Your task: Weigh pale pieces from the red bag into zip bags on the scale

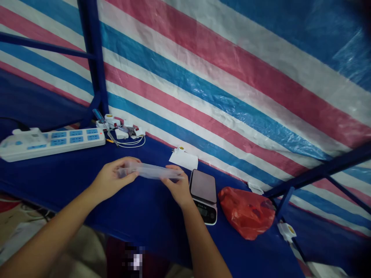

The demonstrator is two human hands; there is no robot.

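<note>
— Translucent plastic point(153, 171); grasped where?
— At one end in the left hand point(111, 177), at the other in the right hand point(179, 186); held above the blue table point(139, 208), left of the scale point(204, 187); bag or sheet, impossible to tell.
— Likely to handle how?
— Probably light, limp and slippery; perhaps easily torn; best taken near both ends, gently, without pulling hard.

Striped tarpaulin wall point(217, 90) (faintly glossy) behind a blue frame point(94, 46).
</note>
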